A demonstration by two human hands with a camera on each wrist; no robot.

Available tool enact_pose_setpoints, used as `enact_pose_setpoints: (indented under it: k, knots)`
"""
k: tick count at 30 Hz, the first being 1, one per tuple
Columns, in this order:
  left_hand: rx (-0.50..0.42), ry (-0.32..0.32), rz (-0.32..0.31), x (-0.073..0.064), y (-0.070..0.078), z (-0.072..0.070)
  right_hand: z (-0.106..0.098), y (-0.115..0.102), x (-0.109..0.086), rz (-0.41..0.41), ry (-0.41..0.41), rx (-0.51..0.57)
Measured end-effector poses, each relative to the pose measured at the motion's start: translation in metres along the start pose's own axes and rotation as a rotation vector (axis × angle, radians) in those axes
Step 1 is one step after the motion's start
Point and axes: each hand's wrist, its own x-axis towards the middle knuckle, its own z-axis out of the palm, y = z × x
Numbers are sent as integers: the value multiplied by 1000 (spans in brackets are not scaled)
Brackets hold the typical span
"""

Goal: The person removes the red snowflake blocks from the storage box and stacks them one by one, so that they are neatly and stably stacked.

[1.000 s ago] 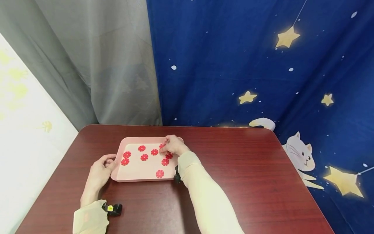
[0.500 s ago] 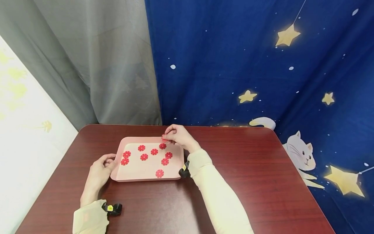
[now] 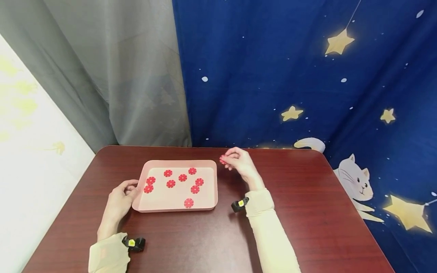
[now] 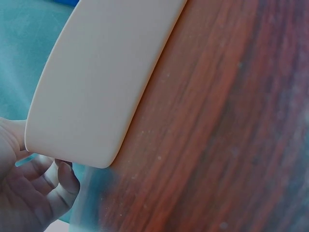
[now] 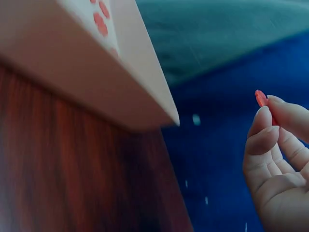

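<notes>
In the head view, a shallow pink tray (image 3: 160, 209) lies on the table with several red notched plastic discs (image 3: 182, 177) spread flat over its pale floor. My left hand (image 3: 119, 199) holds the tray's left end, its curled fingers around the corner in the left wrist view, some hidden behind the wall. Right of the tray, my right hand (image 3: 241, 163) is raised, pinching one red notched disc (image 5: 261, 98) between thumb and fingertip. Only the disc's edge shows past the fingers in the right wrist view.
The dark red wooden table (image 3: 307, 212) extends to the right and in front of the tray. Behind it hang a grey curtain (image 3: 146, 76) and a blue star-patterned curtain (image 3: 246, 76). A pale patterned surface (image 3: 30, 159) borders the left side.
My right hand has picked a disc up from the tray's right part, lifted it over the rim and carried it right, outside the tray. The left hand stays at the tray's left end.
</notes>
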Motion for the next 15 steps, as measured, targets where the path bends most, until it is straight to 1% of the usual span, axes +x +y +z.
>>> enact_pose_setpoints:
  k: [7, 10, 15]
  knots:
    - [7, 3, 7, 1, 1, 1, -49, 19, -30, -6, 156, 155]
    - [9, 4, 3, 1, 0, 1, -64, 24, -41, 8, 203, 227]
    - [15, 0, -4, 0, 0, 0, -84, 29, -56, 48, 277, 286]
